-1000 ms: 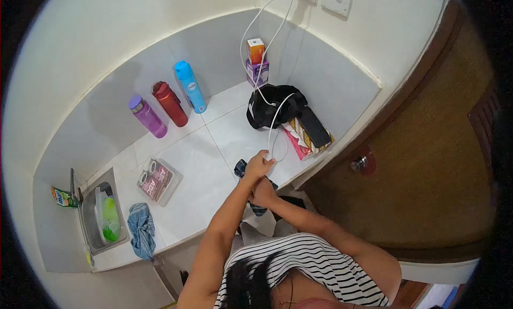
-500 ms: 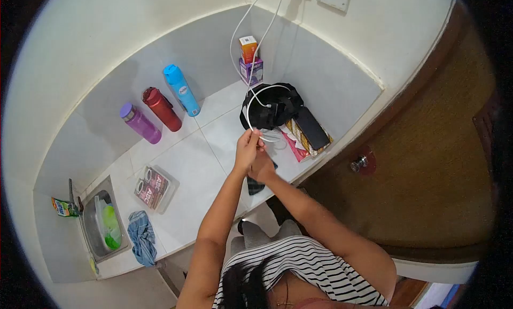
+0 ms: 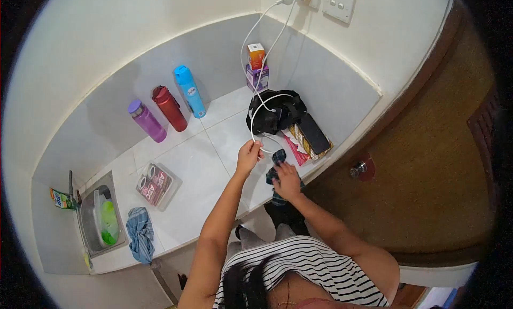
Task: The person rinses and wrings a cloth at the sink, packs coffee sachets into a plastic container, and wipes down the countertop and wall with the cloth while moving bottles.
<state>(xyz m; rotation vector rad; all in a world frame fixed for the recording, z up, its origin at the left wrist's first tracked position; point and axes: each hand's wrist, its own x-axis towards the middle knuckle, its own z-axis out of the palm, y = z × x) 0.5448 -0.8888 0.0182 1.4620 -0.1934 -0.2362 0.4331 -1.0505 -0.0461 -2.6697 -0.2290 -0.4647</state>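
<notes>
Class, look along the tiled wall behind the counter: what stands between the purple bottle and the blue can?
The red bottle stands between the purple bottle and the blue can, as the head view shows.

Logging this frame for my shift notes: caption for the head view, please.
Left hand gripping a white cable, right hand on a dark checked cloth.
</notes>
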